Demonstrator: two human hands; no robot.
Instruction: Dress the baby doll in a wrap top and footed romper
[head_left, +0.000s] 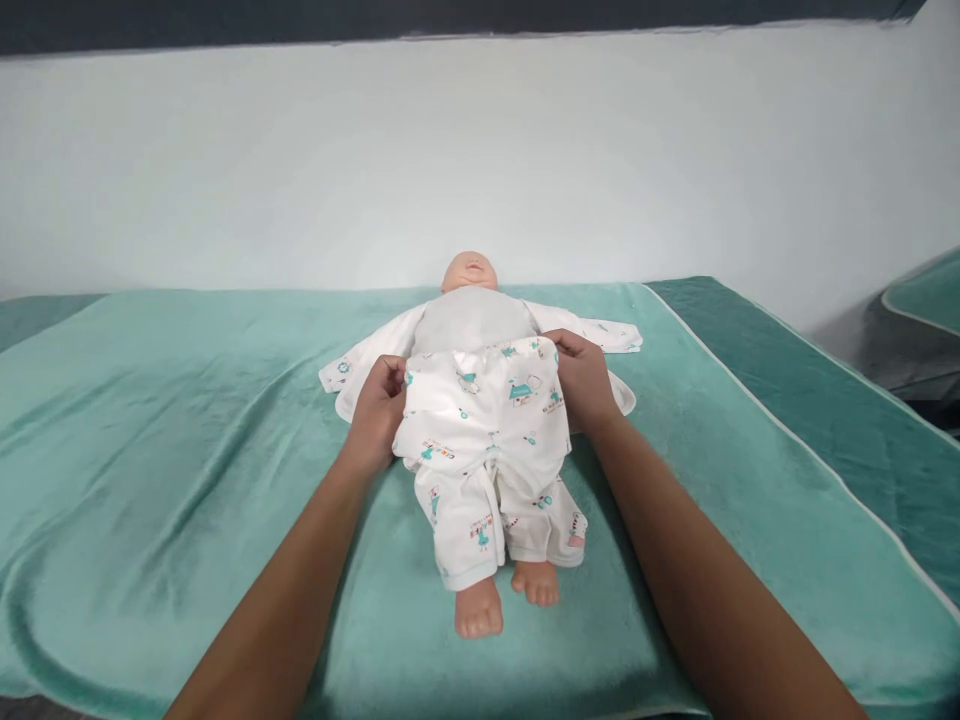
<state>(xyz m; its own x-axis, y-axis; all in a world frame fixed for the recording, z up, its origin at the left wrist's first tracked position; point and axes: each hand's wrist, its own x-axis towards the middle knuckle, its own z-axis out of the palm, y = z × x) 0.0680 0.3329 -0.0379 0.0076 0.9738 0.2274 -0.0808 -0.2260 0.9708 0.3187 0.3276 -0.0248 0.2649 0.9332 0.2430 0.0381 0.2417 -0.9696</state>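
Note:
A baby doll (470, 272) lies on its back, head toward the wall and bare feet toward me. White baby pants (487, 420) with a teal print cover its legs and reach up to its belly. My left hand (381, 410) pinches the waistband at its left corner. At the right corner, my right hand (581, 375) is closed on the same waistband. Under the doll a white printed baby shirt (592, 328) is spread, its sleeves stretched out to both sides. The doll's chest looks pale grey-white. Both feet stick out of the pant legs.
A light green blanket (187, 420) with some creases lies beneath the doll. Darker green cloth (840, 410) shows at the right, beyond a pale piped edge. Behind stands a white wall (480, 150). Another green-covered piece (930, 290) is at the far right.

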